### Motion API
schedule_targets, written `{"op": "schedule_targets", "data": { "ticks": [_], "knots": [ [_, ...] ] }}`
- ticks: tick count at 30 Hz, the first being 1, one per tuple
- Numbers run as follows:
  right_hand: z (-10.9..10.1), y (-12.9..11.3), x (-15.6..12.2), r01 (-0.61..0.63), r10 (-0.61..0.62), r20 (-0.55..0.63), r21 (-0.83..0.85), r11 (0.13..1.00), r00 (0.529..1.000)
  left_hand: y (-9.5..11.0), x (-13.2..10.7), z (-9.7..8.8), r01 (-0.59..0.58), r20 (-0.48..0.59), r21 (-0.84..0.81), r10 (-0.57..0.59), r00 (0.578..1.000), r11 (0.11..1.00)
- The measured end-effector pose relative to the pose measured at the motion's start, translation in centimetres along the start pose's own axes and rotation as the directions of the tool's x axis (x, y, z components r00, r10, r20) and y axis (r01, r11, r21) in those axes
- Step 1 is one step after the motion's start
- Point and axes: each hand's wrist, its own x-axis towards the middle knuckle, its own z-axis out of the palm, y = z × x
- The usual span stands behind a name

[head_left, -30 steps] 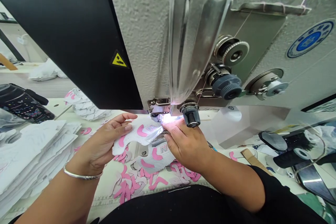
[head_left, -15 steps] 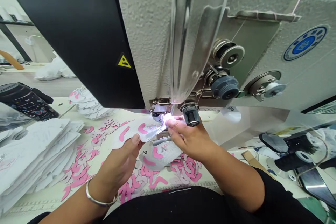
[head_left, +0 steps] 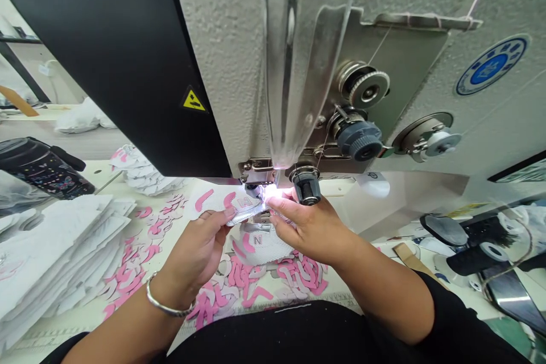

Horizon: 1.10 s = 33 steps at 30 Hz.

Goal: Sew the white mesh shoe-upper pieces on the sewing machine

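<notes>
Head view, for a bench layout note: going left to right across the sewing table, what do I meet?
Stack of white fabric panels → scattered pink-and-white cut pieces → left hand → right hand → round dark disc

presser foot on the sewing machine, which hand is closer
Right. The right hand is just right of the presser foot, fingertips almost at it. The left hand is farther off, down and left of it, holding the white fabric piece.
</notes>
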Motion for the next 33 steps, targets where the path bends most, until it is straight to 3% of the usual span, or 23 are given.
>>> {"op": "schedule_targets", "data": {
  "ticks": [8, 17, 20, 28, 33],
  "knots": [
    [0.1, -0.3, -0.1, -0.019, 0.019, 0.011, -0.017, 1.000, 1.000, 0.7, 0.5, 0.3, -0.019, 0.014, -0.012, 0.019, 1.000, 1.000],
    [1.0, -0.4, -0.7, 0.019, -0.029, -0.099, -0.101, 0.995, 0.995, 1.0, 1.1, 1.3, -0.121, 0.066, -0.028, 0.123, 0.990, 0.992],
    [1.2, -0.4, -0.8, 0.031, -0.047, -0.146, -0.111, 0.993, 0.988, 1.1, 1.0, 1.6, -0.097, 0.129, -0.010, 0.097, 0.987, 0.995],
    [1.7, -0.8, -1.3, 0.093, -0.126, -0.248, -0.139, 0.986, 0.960, 1.3, 1.9, 1.9, -0.053, 0.111, -0.036, 0.057, 0.992, 0.998],
    [2.0, -1.7, -1.8, 0.109, -0.136, -0.244, -0.120, 0.987, 0.960, 1.3, 3.2, 2.5, -0.025, 0.164, -0.067, 0.036, 0.986, 0.997]
  ]
}}
